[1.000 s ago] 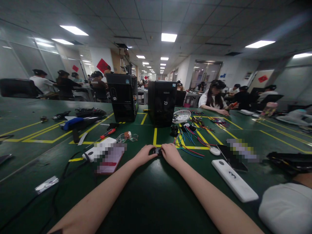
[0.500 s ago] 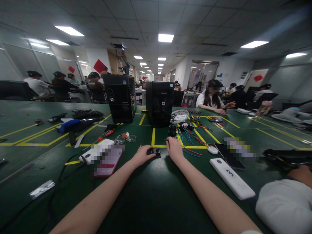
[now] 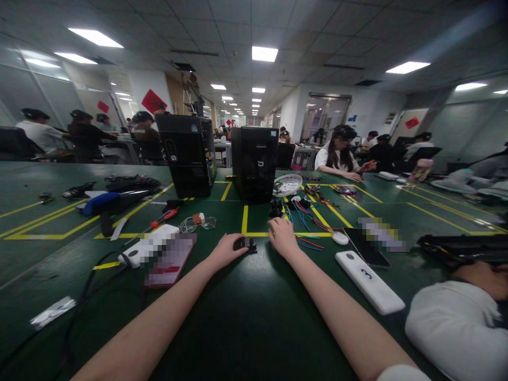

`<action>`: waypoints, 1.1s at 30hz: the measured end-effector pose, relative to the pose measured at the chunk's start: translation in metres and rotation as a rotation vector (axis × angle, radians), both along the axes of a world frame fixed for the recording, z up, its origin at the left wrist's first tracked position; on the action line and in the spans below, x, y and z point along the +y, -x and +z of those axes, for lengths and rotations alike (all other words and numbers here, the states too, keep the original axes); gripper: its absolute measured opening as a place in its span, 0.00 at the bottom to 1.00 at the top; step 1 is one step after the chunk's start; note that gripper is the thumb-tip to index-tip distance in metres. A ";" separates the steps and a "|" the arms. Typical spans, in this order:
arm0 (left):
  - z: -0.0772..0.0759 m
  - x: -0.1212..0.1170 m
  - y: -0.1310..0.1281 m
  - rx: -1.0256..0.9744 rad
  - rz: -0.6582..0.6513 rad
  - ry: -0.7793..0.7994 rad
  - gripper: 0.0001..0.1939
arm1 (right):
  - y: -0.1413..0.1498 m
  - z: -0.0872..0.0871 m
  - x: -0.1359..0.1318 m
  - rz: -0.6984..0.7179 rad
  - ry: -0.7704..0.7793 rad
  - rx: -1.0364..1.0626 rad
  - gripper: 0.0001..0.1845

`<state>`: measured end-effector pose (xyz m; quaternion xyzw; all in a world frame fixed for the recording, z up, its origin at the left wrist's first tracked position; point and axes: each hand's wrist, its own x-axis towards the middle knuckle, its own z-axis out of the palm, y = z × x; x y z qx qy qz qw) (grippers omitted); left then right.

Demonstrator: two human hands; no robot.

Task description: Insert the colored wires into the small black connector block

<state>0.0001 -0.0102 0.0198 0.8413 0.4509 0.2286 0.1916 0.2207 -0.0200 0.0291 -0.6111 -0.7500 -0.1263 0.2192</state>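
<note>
My left hand grips a small black part between thumb and fingers, low over the green table. The part looks like a little black plastic block with a shiny edge; its exact kind is too small to tell. Just to the right, my right hand has its fingers curled and pressed together, palm down. Whatever its fingertips hold, if anything, is hidden. Beyond the right hand lie black connectors and a bundle of red, blue and black wires.
Two black computer towers stand ahead, beside a white basket. To the left are a white power bank, a phone, glasses and a screwdriver. Another power bank lies right, near a co-worker's sleeve.
The whole view has shifted slightly, so things sit a little farther left and up. My left hand still holds the black part; both hands keep nearly the same places over the table.
</note>
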 end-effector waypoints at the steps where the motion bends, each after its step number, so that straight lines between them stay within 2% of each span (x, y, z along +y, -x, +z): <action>1: 0.001 0.000 0.000 0.004 -0.001 0.004 0.21 | 0.000 0.001 0.000 -0.014 0.001 -0.003 0.14; 4: 0.003 -0.001 0.000 0.012 -0.004 0.023 0.22 | -0.013 0.001 0.002 -0.176 0.056 -0.017 0.15; 7: 0.003 -0.001 0.001 0.007 -0.004 0.028 0.21 | -0.037 -0.003 0.007 -0.337 0.196 -0.029 0.14; 10: 0.002 0.000 0.000 0.001 -0.009 0.015 0.21 | -0.052 -0.007 0.011 -0.323 0.316 -0.032 0.12; 12: 0.001 0.000 0.000 0.003 -0.011 0.004 0.21 | -0.054 -0.008 0.012 -0.286 0.343 -0.032 0.10; 16: 0.000 0.001 0.000 0.000 -0.018 -0.007 0.21 | -0.050 -0.007 0.011 -0.231 0.323 -0.072 0.11; 20: -0.002 0.002 0.000 -0.009 -0.018 -0.010 0.21 | -0.041 0.001 0.008 -0.235 0.257 -0.052 0.12; 23: -0.003 0.003 0.000 -0.012 -0.017 -0.016 0.21 | -0.021 0.009 0.003 -0.121 0.191 0.033 0.11; 28: -0.008 0.005 0.001 -0.012 -0.067 -0.045 0.19 | 0.028 0.015 -0.011 0.277 0.154 -0.017 0.09; 30: -0.011 0.007 0.001 -0.012 -0.086 -0.053 0.20 | 0.040 0.015 -0.016 0.344 0.161 -0.064 0.09; 33: -0.014 0.010 0.002 -0.002 -0.124 -0.051 0.22 | 0.045 0.015 -0.019 0.346 0.185 -0.090 0.10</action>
